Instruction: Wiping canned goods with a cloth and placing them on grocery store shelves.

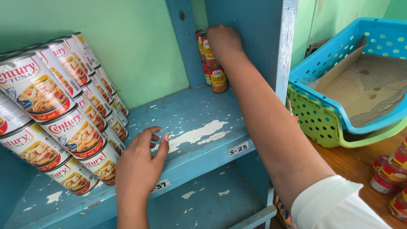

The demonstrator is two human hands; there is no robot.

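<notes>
Up at the back of the shelf, the right hand is curled around the top can of a short stack of small red cans, fingers closed over its lid and side; how firmly it grips cannot be told, since the knuckles hide the contact. That stack stands upright, long axis vertical, tucked into the rear right corner where the green back wall meets the blue upright post. The forearm runs diagonally down to a white sleeve at the lower right.

The left hand lies open and flat, palm down, fingers spread on the worn blue shelf board, holding nothing. Its fingertips point toward the back wall.

Just left of that hand, rows of larger tuna cans lie on their sides, stacked several high, their long axes running front to back and their lids facing outward. They fill the shelf's left side, leaving a bare stretch of board between them and the red stack.

Beyond the post, a blue plastic basket lined with cardboard sits nested in a green basket on a wooden desk, with more small red cans beside it.
</notes>
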